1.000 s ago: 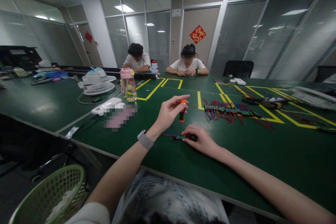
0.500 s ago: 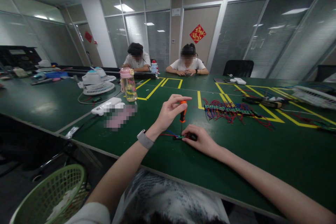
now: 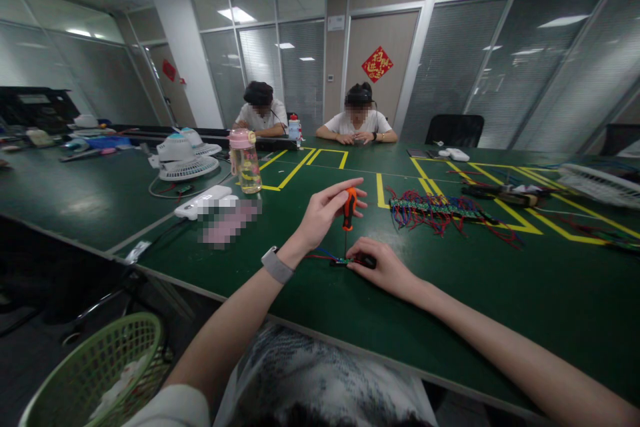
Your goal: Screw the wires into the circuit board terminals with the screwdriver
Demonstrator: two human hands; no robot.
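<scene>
My left hand (image 3: 321,215) has an orange and black screwdriver (image 3: 349,213) by its handle, between the thumb and outstretched fingers. The screwdriver stands upright, its thin shaft reaching down to a small green circuit board (image 3: 343,261) on the table. Red and blue wires run leftward from the board. Resting on the table, my right hand (image 3: 389,268) pinches the board's right end with its fingertips. A black rounded part (image 3: 369,261) shows under those fingers; whether it is joined to the board I cannot tell. The exact spot the tip touches is too small to make out.
Right of my hands lies a row of green circuit boards (image 3: 440,208) with red and blue wires. A pink-lidded bottle (image 3: 245,163), a white power strip (image 3: 203,202) and white fans (image 3: 180,160) stand left. Two people sit opposite. A green basket (image 3: 95,367) is below the table edge.
The fingers of my left hand have shifted around the screwdriver handle and spread more, and the handle has turned. My right hand and the circuit board have stayed in place.
</scene>
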